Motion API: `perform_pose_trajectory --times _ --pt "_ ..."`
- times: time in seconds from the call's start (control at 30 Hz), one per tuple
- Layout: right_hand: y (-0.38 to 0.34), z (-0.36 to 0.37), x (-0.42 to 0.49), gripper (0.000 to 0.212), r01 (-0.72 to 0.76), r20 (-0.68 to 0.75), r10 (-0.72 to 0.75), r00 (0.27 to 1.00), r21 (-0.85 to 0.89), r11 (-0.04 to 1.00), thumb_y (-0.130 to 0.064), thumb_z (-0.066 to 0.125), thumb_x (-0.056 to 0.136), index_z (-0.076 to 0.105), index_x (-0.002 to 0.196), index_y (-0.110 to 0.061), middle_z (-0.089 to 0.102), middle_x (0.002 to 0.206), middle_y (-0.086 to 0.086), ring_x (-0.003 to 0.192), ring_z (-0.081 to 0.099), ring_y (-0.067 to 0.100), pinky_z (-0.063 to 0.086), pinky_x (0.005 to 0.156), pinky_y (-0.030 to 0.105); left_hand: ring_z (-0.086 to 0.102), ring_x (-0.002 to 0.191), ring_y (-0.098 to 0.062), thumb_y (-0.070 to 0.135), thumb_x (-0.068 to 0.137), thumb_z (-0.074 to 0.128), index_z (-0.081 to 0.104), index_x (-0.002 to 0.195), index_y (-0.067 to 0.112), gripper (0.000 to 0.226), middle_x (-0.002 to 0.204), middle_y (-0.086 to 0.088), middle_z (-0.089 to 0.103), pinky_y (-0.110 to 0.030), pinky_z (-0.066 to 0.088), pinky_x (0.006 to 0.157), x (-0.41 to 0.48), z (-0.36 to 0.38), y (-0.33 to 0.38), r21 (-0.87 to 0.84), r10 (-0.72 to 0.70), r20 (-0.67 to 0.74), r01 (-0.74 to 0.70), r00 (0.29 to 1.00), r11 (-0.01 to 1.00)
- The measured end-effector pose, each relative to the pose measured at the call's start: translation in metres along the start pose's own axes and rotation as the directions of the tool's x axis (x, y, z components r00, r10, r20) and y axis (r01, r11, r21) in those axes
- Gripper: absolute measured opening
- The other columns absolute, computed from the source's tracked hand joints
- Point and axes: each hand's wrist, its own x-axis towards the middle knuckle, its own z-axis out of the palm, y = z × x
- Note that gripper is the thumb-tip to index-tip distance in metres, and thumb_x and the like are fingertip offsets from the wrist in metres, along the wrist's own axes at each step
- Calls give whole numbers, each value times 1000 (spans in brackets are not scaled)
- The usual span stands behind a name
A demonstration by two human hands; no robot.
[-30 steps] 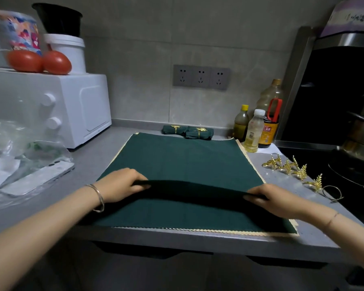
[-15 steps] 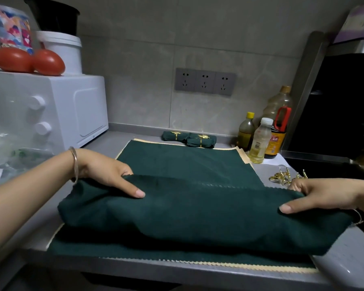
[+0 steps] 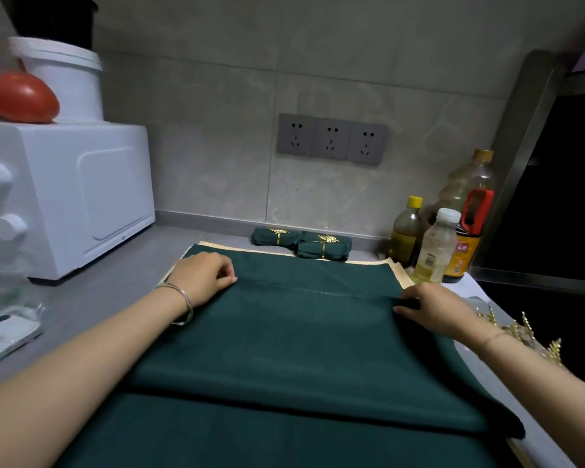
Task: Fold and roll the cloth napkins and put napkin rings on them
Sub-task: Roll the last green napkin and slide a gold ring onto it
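Folded dark-green cloth napkin (image 3: 301, 349) lies mid grey bench (image 3: 122, 292); rolled green ringed napkins (image 3: 304, 243) at 12 o'clock, clear plastic bottles (image 3: 434, 248) at 2, gold leaf-shaped napkin rings (image 3: 551, 349) at 3, white boxy microwave (image 3: 81, 197) at 10.

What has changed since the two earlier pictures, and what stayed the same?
Both hands lifted the near edge of the top napkin, carried it toward the wall and laid it down, folding the cloth over. The left hand and right hand still pinch that edge. The napkin beneath, the rolled napkins, the rings and the bottles stayed put.
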Motion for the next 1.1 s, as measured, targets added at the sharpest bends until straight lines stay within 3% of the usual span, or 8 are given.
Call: perform_pose_trajectory --times 0.17,0.47,0.63,0.7,0.8,0.93,1.0,1.1 --pt "7 24 33 20 -58 -29 59 998 23 998 -33 63 87 66 100 -18 67 101 0 92 61 22 48 73 31 59 101 -18 33 93 53 61 96 23 13 105 5 66 -28 43 77 33 29 0 87 -51 17 49 999 995" --pt "7 34 44 13 -15 -65 19 998 63 998 -28 65 85 52 82 -25 57 85 -5 78 51 15 38 64 26 58 96 -21 32 93 53 55 88 24 10 102 4 64 -27 38 72 39 44 -2 122 -101 2 100 995 987" --pt "5 40 42 13 -59 -100 68 993 92 994 -25 66 84 53 83 -23 66 94 1 87 59 22 41 64 28 58 92 -21 30 94 52 50 84 23 13 99 3 64 -26 36 69 39 49 3 120 -137 -24 139 990 983" --pt "-1 41 39 11 -90 -125 103 987 107 990 -21 64 84 56 92 -18 67 99 5 91 60 25 40 68 30 57 96 -21 31 95 50 53 92 21 10 104 1 65 -27 35 72 38 50 4 135 -140 -27 143 990 980" --pt "-14 36 27 33 -95 -166 106 980 74 993 -14 61 85 53 117 -14 63 117 7 107 56 27 37 90 31 49 117 -22 36 95 48 50 124 19 33 127 -1 56 -30 35 93 28 48 10 242 -83 -19 86 996 967" --pt "-55 23 -1 35 -40 -256 106 961 251 967 -21 56 90 57 125 -16 59 129 2 121 52 24 36 104 33 40 131 -19 36 97 44 45 136 20 43 141 2 46 -30 29 108 -21 31 46 -34 91 -3 -92 996 995" --pt "-88 23 -18 32 -21 -155 84 984 371 928 -22 50 94 59 124 -18 59 131 0 124 51 21 36 104 29 33 136 -15 36 99 39 40 141 22 44 146 5 41 -25 23 111 -52 23 69 -168 188 108 -168 976 971" --pt "-133 35 -37 34 25 11 -32 999 406 914 -20 41 98 56 127 -13 52 139 4 130 45 23 35 107 30 12 145 -14 39 101 26 21 150 23 51 156 6 19 -30 8 118 -81 27 90 -149 164 313 -122 935 981"
